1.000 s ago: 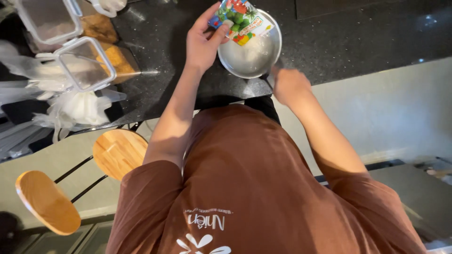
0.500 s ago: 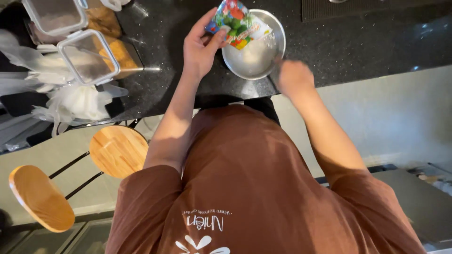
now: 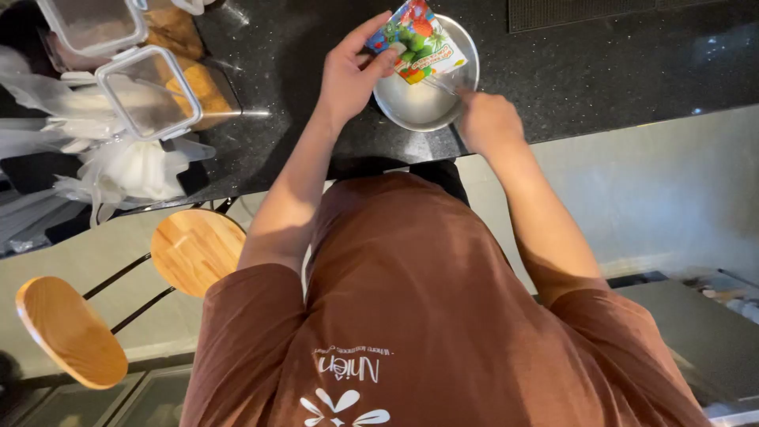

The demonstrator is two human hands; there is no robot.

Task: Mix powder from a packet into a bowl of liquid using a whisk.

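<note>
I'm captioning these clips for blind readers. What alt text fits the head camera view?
Seen from above, a person in a brown shirt holds a colourful carton in the left hand over a round metal bowl on a black speckled counter, the right hand at the bowl's rim. Clear lidded containers sit left; two wooden stools below.

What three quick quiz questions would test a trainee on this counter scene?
1. True or false: the left hand holds the carton over the bowl.
2. Which is nearest the right hand? A stool, B bowl, C container.
3. The two stools have round ____ seats.

Key: 1 true; 2 B; 3 wooden.
</note>
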